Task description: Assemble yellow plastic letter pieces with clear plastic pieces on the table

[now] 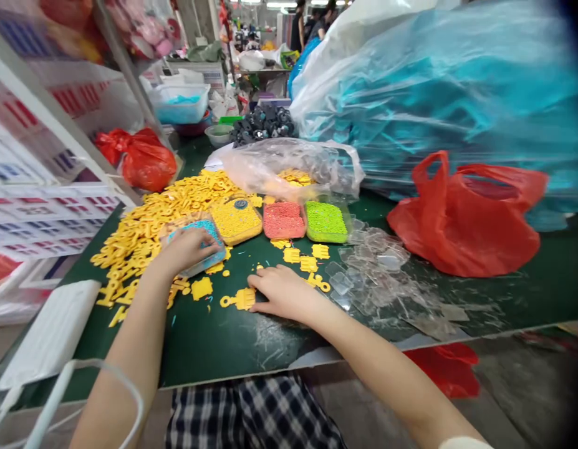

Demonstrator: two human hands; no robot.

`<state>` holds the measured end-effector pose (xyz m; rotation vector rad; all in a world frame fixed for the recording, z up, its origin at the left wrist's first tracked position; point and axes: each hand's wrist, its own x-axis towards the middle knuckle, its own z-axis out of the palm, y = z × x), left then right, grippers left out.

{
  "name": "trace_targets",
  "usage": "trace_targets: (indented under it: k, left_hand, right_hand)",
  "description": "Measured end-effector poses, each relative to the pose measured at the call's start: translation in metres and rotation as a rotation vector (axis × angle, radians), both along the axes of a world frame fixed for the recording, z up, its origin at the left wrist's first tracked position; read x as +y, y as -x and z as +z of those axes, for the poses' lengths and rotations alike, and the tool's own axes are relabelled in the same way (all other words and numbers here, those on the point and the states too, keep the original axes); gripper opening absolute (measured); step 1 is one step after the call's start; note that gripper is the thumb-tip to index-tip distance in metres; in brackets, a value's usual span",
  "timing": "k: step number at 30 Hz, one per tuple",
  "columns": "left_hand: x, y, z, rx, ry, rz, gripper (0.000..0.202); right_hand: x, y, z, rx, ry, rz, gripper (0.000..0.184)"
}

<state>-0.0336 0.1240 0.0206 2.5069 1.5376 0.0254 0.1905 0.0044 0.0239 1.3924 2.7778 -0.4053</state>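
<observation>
My left hand (pixel 189 248) is over a clear tray of small blue beads (pixel 207 229), fingers curled together at the beads. Whatever may be between those fingertips is hidden. On the green table, my right hand (pixel 282 290) grips the right edge of a flat yellow plastic piece (pixel 244 299) shaped like a brush with a ring at its left end. Beside the blue tray stand a tray of yellow beads (pixel 235 222) with a dark round piece on top, a tray of red beads (pixel 284 219) and a tray of green beads (pixel 326 221). Loose yellow pieces (pixel 308 263) lie near my right hand.
A heap of yellow plastic parts (pixel 143 231) spreads at the left. Clear plastic pieces (pixel 377 268) lie at the right, near a red bag (pixel 466 218). A white power bank (pixel 52 333) with a cable sits front left. Large wrapped turquoise bundles (pixel 447 100) stand behind.
</observation>
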Motion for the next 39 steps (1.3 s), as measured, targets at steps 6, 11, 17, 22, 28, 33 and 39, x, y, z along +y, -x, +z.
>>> trace_targets:
  k: [6, 11, 17, 22, 28, 33, 39]
  left_hand:
    - [-0.004, 0.001, 0.001, -0.040, 0.034, 0.025, 0.033]
    - [-0.002, 0.002, -0.005, -0.020, 0.042, -0.020, 0.023]
    - [-0.005, -0.002, -0.003, -0.006, 0.067, -0.037, 0.020]
    - [-0.010, 0.013, 0.006, -0.105, 0.005, 0.021, 0.028]
    - [-0.015, 0.038, 0.012, -0.208, -0.098, 0.169, 0.026]
    - [-0.013, 0.021, -0.001, -0.202, -0.026, -0.009, 0.024]
    - [-0.009, 0.012, -0.007, -0.132, 0.080, 0.000, 0.020]
  right_hand:
    - [-0.001, 0.003, -0.004, -0.011, 0.026, -0.022, 0.032]
    - [0.000, 0.005, -0.006, -0.018, 0.044, -0.029, 0.030]
    - [0.001, 0.007, -0.004, -0.020, 0.067, -0.036, 0.028]
    - [-0.001, 0.007, -0.001, -0.024, 0.084, -0.045, 0.029]
    - [-0.001, 0.008, -0.007, -0.001, 0.060, -0.047, 0.027]
    - [-0.002, 0.008, -0.011, 0.034, 0.015, -0.052, 0.025]
    - [-0.002, 0.008, -0.017, 0.071, -0.027, -0.039, 0.022]
